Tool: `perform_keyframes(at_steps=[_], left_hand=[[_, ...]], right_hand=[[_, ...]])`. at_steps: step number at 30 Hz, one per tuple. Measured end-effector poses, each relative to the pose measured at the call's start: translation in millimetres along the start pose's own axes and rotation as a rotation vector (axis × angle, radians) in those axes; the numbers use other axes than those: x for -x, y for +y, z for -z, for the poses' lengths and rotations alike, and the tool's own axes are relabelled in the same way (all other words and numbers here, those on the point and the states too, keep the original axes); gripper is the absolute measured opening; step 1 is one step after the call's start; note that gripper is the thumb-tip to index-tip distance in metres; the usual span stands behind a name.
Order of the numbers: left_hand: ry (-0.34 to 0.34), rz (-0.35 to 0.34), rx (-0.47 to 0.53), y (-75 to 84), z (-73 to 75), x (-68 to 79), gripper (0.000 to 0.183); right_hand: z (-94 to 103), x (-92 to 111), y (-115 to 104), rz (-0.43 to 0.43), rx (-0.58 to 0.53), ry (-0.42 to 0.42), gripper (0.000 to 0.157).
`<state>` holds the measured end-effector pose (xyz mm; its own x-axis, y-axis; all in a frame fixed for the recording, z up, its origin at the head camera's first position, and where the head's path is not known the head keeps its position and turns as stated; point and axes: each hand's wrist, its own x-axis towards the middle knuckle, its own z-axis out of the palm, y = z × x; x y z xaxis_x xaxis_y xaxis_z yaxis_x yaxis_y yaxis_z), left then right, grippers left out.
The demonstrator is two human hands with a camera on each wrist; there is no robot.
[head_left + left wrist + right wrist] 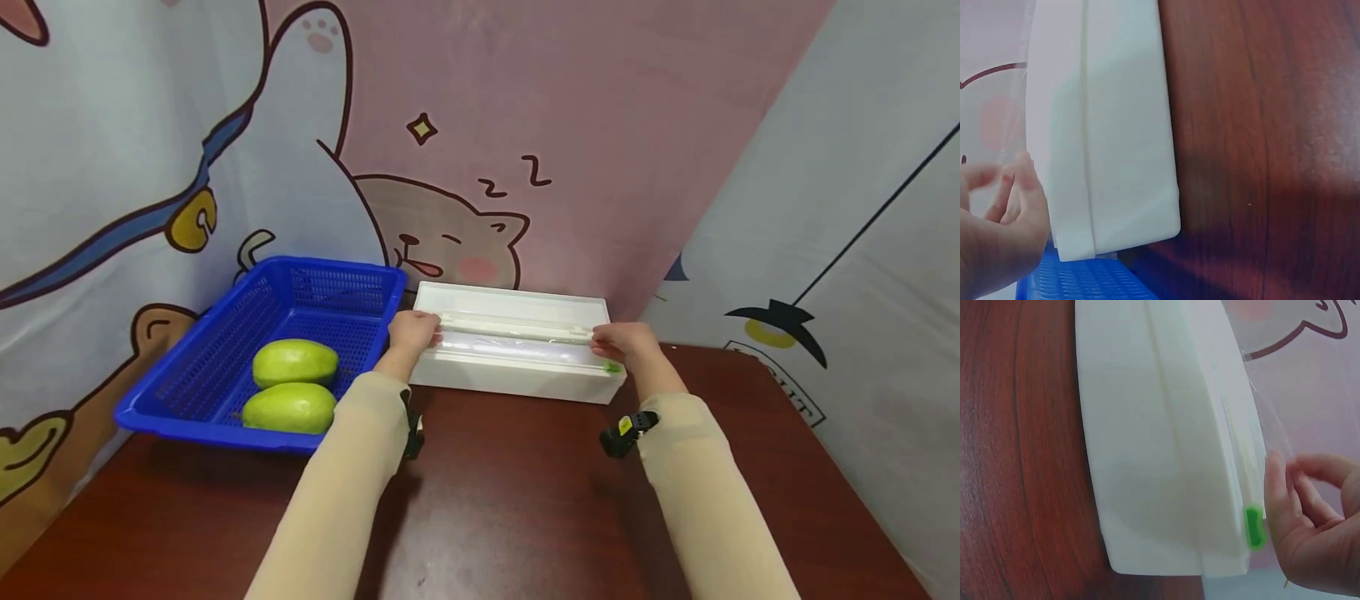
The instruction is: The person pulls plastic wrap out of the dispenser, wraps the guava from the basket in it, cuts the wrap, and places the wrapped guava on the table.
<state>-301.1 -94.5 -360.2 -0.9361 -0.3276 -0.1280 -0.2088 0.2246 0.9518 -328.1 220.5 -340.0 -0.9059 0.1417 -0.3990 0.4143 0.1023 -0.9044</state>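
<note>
A long white cling film dispenser box (pixel 517 379) stands on the table with its lid (pixel 517 298) raised at the back. Clear cling film (pixel 517 346) stretches along its opening. My left hand (pixel 412 331) pinches the film at the box's left end, thumb against fingertips, as the left wrist view shows. At the right end my right hand (pixel 628 343) pinches the film the same way; in the right wrist view the thin film (pixel 1272 419) runs up from the fingertips. A green slide cutter (pixel 1254 527) sits on the box's edge just beside the right hand.
Left of the box, a blue plastic basket (pixel 187 429) holds two green oval fruits, one farther back (pixel 295 363) and one nearer (pixel 290 407). The dark wooden table (pixel 495 500) extends toward me. A printed cloth (pixel 600 150) hangs right behind the box and basket.
</note>
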Motion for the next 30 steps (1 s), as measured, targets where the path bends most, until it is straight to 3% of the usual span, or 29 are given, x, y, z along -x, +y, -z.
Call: perform_keyframes(at_steps=[3,5,9,12,19,26,30], left_hand=[[-0.011,0.099,0.180,-2.0,-2.0,-1.6,0.034],[0.002,0.129,0.205,-3.5,-2.9,-0.9,0.030],[0.048,0.137,0.213,-3.6,-4.4,1.1,0.024],[0.073,0.138,0.271,0.5,-3.8,0.9,0.024],[0.065,0.170,0.375,13.8,1.0,0.9,0.028],[0.071,0.137,0.470,23.4,5.9,3.9,0.030],[0.078,0.138,0.496,26.4,7.7,6.8,0.031]], right_hand=[[2.6,1,4,-0.041,-0.079,-0.017,0.005],[3.1,2,6,-0.060,-0.109,-0.017,0.002],[1.1,2,8,-0.051,-0.127,0.012,0.028],[-1.0,3,5,-0.021,-0.147,0.031,0.045],[-1.2,8,-7,-0.015,-0.238,0.067,0.048],[0.3,15,-17,0.006,-0.301,0.067,0.040],[1.3,19,-19,0.011,-0.344,0.057,0.019]])
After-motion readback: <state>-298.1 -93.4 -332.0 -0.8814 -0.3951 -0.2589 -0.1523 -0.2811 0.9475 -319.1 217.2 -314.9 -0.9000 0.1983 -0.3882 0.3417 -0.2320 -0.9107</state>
